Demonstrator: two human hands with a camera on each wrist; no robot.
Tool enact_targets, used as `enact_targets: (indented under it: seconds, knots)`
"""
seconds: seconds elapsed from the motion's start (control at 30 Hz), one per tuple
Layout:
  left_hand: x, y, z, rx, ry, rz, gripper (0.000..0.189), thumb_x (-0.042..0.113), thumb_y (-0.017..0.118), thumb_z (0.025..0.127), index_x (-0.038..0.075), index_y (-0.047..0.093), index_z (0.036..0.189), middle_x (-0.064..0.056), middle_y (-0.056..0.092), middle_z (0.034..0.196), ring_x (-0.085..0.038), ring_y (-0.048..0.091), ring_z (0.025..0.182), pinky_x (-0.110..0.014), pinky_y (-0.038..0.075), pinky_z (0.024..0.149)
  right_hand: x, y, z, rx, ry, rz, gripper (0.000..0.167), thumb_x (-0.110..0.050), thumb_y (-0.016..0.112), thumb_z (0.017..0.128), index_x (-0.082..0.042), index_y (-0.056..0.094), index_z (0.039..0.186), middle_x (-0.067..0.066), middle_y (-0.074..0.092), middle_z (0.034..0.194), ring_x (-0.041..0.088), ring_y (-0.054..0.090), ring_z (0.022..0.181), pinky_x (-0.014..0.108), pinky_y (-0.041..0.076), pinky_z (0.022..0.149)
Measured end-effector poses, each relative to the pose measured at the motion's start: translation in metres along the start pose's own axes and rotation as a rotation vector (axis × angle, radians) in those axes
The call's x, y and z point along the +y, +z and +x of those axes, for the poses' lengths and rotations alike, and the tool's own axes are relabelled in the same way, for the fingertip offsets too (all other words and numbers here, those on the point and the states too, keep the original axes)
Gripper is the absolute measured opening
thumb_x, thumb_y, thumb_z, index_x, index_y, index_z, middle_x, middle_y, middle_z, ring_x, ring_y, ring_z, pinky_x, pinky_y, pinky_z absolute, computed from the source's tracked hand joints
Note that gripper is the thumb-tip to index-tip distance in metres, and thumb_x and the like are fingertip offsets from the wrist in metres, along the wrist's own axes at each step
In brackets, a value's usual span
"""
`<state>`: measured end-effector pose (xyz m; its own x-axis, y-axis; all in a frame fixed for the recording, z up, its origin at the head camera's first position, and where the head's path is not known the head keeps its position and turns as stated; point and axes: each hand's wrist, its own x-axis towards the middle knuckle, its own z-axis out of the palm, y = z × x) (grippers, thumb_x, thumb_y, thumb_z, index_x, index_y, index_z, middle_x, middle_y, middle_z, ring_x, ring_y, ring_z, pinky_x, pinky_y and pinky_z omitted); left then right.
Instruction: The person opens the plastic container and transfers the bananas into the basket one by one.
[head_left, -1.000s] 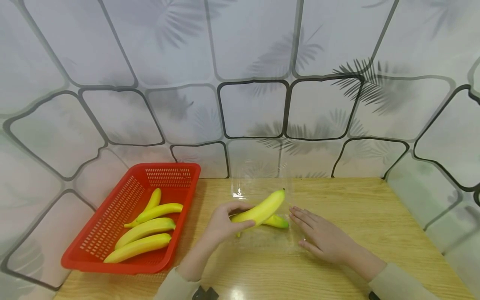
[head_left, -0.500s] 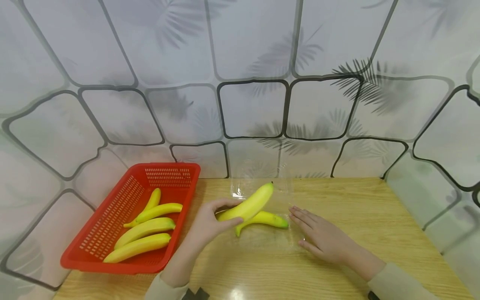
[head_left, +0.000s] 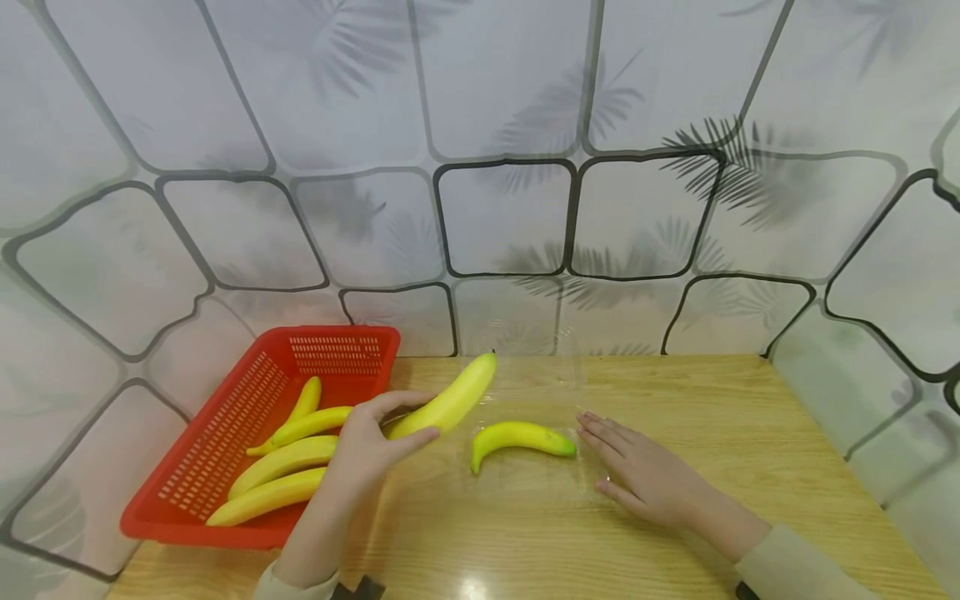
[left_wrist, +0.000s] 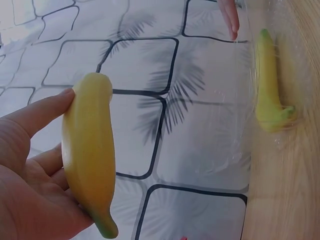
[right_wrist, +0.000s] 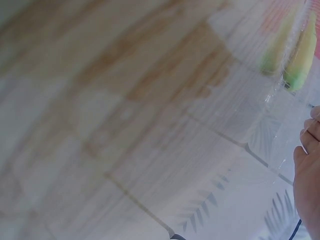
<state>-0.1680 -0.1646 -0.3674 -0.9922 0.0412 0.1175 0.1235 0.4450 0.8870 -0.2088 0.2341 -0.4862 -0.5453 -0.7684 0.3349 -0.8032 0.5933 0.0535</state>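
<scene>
My left hand [head_left: 375, 446] grips a yellow banana [head_left: 453, 398] between thumb and fingers, its green tip pointing up and to the right. In the left wrist view the held banana [left_wrist: 90, 150] stands nearly upright against the palm. A second banana [head_left: 521, 437] lies in a clear plastic clamshell box [head_left: 525, 485], whose see-through lid [head_left: 525, 367] stands raised at the back. At the box's right side my right hand [head_left: 648, 471] rests with fingers straight, the fingertips right at its edge. Only part of that hand [right_wrist: 310, 165] shows in the right wrist view.
A red plastic basket [head_left: 180, 467] stands on the left, with several bananas [head_left: 296, 454] in it; my left forearm overlaps its right rim. The wooden table [head_left: 705, 408] ends at a patterned wall [head_left: 502, 217] behind.
My left hand has moved left with its banana, away from above the clear box toward the red basket. The banana in the box has come into full sight. My right hand has stayed still.
</scene>
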Motion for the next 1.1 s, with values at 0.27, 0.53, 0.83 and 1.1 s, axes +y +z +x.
enact_targets:
  seconds: [0.27, 0.53, 0.83, 1.1]
  knots:
    - [-0.006, -0.024, -0.007, 0.060, -0.033, 0.063, 0.043, 0.019, 0.088, 0.089, 0.014, 0.076, 0.130, -0.005, 0.076, 0.128, -0.016, 0.066, 0.111, -0.018, 0.055, 0.093, 0.002, 0.001, 0.000, 0.008, -0.009, -0.011, 0.075, -0.030, 0.072, 0.100, 0.000, 0.040, 0.161, 0.021, 0.046, 0.165, 0.036, 0.049, 0.149, 0.017, -0.006, 0.133]
    - [-0.018, -0.044, -0.011, 0.113, -0.072, 0.080, 0.046, 0.023, 0.087, 0.090, 0.012, 0.074, 0.133, -0.010, 0.075, 0.131, -0.002, 0.062, 0.101, -0.018, 0.056, 0.082, 0.001, 0.000, 0.001, 0.013, -0.009, -0.010, 0.070, -0.030, 0.072, 0.100, 0.004, 0.047, 0.155, 0.021, 0.047, 0.164, 0.037, 0.051, 0.148, 0.015, -0.007, 0.132]
    - [-0.026, -0.061, -0.014, 0.142, -0.219, 0.046, 0.052, 0.025, 0.085, 0.093, 0.010, 0.069, 0.140, -0.015, 0.070, 0.138, -0.003, 0.064, 0.095, -0.029, 0.066, 0.073, 0.002, -0.002, 0.000, 0.015, -0.011, -0.008, 0.069, -0.029, 0.073, 0.099, 0.005, 0.049, 0.154, 0.022, 0.049, 0.162, 0.037, 0.052, 0.147, 0.016, -0.006, 0.132]
    - [-0.037, -0.077, -0.020, 0.172, -0.274, 0.064, 0.058, 0.032, 0.084, 0.094, 0.010, 0.066, 0.144, -0.007, 0.070, 0.138, 0.008, 0.061, 0.099, -0.012, 0.058, 0.083, 0.002, -0.004, 0.001, 0.015, -0.010, -0.008, 0.070, -0.029, 0.073, 0.099, 0.005, 0.048, 0.154, 0.022, 0.048, 0.163, 0.037, 0.051, 0.147, 0.016, -0.006, 0.132]
